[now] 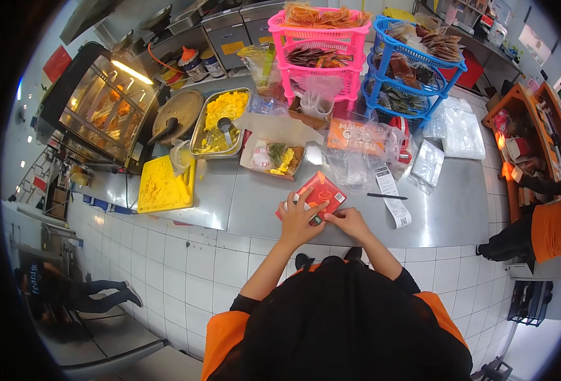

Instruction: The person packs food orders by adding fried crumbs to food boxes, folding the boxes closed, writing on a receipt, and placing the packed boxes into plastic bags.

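Observation:
A closed red cardboard food box (325,188) with a printed label lies tilted at the front edge of the steel counter. Across its near left part my left hand (298,219) is spread, fingers bent over the lid and gripping it. My right hand (350,223) pinches the box's near right corner, the thumb pointing at the left fingertips. Just beyond stands an open food box (255,154) holding yellow egg, something green and a white printed packet. A receipt (391,193) lies to the right with a black pen (387,196) across it.
Back left are a tray of yellow egg (228,108) with a ladle, a yellow cutting board (153,190) and a lit display case (106,105). Pink (318,79) and blue basket racks (414,70) with packets stand behind. Plastic bags (455,127) lie right. Other people are nearby.

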Motion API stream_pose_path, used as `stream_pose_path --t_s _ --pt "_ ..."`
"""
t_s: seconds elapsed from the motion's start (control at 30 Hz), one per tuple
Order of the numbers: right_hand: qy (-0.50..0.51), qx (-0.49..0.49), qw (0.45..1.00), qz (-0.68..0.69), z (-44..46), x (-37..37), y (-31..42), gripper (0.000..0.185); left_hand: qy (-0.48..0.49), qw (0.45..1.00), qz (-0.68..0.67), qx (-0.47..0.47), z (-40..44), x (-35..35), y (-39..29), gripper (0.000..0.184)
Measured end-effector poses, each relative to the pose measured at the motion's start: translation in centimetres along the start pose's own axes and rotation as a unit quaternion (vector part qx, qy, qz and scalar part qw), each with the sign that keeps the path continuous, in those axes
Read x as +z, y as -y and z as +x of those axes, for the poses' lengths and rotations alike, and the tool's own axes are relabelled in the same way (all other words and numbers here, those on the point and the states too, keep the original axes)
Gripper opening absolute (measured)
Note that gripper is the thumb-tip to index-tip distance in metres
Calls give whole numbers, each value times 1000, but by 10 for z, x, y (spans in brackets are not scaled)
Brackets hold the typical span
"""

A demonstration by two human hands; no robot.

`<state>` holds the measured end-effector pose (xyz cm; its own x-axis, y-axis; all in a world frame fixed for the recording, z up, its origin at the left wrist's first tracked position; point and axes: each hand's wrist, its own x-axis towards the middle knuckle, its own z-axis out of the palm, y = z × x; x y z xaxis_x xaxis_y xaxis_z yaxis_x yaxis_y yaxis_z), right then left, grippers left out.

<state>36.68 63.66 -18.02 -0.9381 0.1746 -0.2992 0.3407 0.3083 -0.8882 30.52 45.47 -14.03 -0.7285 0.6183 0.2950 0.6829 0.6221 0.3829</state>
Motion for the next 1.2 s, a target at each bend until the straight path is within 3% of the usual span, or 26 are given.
stream_pose_path --t_s 0.03,0.13,0.33,0.43,0.53,0.63,0.7,0.8,0.83,0.93,0.97,1.0,1.07,1.1,1.13,1.17,1.2 --pt "-4 -17 999 -49 2 -4 0 32 -2 1000 -4 4 1 -3 0 53" --pt "87 49 995 6 6 -18 5 27 15 997 -68 -21 5 2 10 46" --pt "64 38 997 -3 5 -10 -3 20 -37 998 34 -31 4 12 -7 43" --pt "68 70 995 -6 14 -27 7 20 -28 999 -2 -43 -9 -7 3 46" --pt "-61 23 997 48 41 -27 7 25 31 997 -9 -69 -32 -42 49 46" --pt "53 21 984 171 72 7 43 50 11 994 8 -105 -51 -72 107 44" --pt "63 71 989 114 94 34 68 76 10 992 21 -125 -56 -90 145 41" --pt "-31 89 991 100 136 56 85 83 -47 985 -90 -143 -53 -96 183 33" --pt "-60 98 992 51 139 58 87 75 -19 984 -45 -172 -53 -100 183 26" --pt "-90 -51 984 -145 148 52 71 72 -22 983 -63 -173 -50 -102 193 26" --pt "-79 -20 984 -157 143 45 66 68 -20 982 -63 -177 -50 -103 196 26" --pt "-62 -99 990 -84 144 38 46 69 -19 981 -65 -182 -51 -103 196 27" --pt "-57 -105 990 -80 128 17 8 69 -36 979 -39 -198 -50 -101 192 31" --pt "-68 -33 986 -150 112 3 -2 67 -55 977 -11 -208 -48 -98 186 34" --pt "-64 -48 979 -188 98 -12 -21 63 -75 973 16 -219 -45 -94 177 37" --pt "-57 -61 971 -225 87 -23 -31 60 -111 978 -33 -174 -37 -95 161 43" --pt "-58 -17 983 -174 70 -29 -24 57 -143 978 -81 -127 -21 -100 141 49"
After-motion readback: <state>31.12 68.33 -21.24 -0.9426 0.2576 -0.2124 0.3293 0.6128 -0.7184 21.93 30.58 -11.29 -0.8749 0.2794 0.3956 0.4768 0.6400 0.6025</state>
